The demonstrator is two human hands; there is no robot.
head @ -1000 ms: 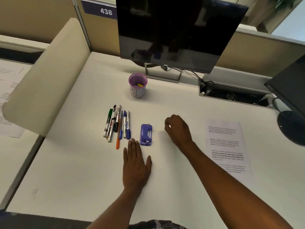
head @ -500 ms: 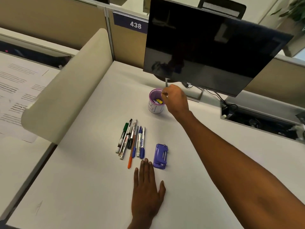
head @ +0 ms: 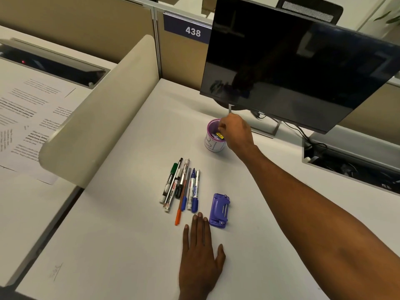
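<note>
Purple-rimmed cup (head: 213,144): upright at centre frame on the white worktop (head: 129,234), below the monitor (head: 292,72), with a small yellow item (head: 219,135) inside, so apparently the pot for loose desk bits. Right hand (head: 237,132): arm stretched in from the lower right, fingers bunched downward over the cup's mouth, as for dropping in or fetching out; whether they pinch anything cannot be told. Left hand (head: 200,256): palm down at lower centre, fingers straight, likely bracing the reach, fingertips just beside the row of pens (head: 184,187) and the purple hole punch (head: 219,210).
</note>
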